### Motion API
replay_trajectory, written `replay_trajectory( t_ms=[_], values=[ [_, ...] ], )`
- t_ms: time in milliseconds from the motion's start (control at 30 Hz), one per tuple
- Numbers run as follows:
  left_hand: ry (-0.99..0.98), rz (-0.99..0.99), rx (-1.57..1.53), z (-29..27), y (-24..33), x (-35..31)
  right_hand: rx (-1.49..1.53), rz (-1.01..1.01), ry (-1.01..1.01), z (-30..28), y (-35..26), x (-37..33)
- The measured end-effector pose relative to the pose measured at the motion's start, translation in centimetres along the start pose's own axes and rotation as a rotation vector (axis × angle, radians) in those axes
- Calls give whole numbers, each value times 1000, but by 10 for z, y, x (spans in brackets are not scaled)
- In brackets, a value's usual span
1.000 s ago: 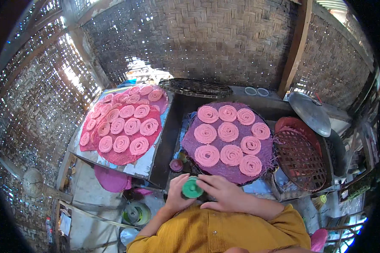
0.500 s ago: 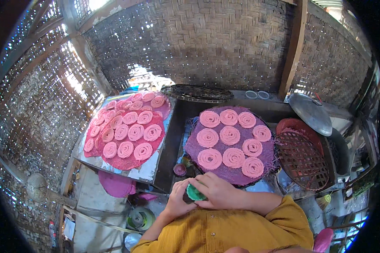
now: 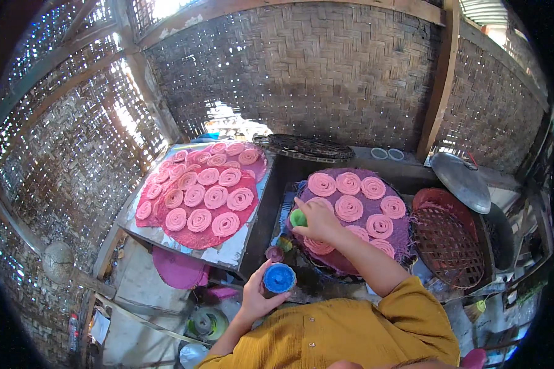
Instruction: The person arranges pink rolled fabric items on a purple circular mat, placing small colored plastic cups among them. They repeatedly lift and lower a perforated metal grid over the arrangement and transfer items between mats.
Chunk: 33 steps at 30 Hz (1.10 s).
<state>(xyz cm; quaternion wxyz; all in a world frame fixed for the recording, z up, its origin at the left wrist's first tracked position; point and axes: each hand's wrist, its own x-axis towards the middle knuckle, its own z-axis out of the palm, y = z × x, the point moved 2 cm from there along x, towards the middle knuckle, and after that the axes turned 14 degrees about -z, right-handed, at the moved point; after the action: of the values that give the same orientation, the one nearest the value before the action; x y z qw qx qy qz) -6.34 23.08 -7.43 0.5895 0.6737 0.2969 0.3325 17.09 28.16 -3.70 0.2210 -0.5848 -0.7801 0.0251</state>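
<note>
My right hand (image 3: 321, 222) holds a small green piece (image 3: 298, 218) over the near left part of a round purple woven tray (image 3: 405, 237). Several pink spiral coils (image 3: 349, 208) lie on that tray. My left hand (image 3: 252, 301) is lower, near my body, and grips a round blue cup-like piece (image 3: 279, 278) with its blue face up. A small dark red cup (image 3: 274, 253) stands between the two hands, just off the tray's edge.
At the left, a flat board (image 3: 228, 252) carries pink cloths with several more spiral coils (image 3: 198, 219). A red-brown woven tray (image 3: 447, 246) and a metal lid (image 3: 461, 181) lie at the right. A dark round rack (image 3: 305, 146) sits behind. Woven bamboo walls (image 3: 326, 74) enclose the place.
Both hands were together on a green round thing near my body. They have since parted: the right hand rose to the purple tray with the green piece, the left holds the blue piece.
</note>
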Motion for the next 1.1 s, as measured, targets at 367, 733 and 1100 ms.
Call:
replay_trajectory(
  t_ms=[367,733,1100],
  values=[
    [-27,28,105,5,16,3,155,-173,38,-74,-64,-33],
    [-288,-5,356,32,22,14,336,-121,-67,-79,-66,-111],
    [-261,65,175,42,34,36,22,116,-182,-58,-20,-152]
  ],
)
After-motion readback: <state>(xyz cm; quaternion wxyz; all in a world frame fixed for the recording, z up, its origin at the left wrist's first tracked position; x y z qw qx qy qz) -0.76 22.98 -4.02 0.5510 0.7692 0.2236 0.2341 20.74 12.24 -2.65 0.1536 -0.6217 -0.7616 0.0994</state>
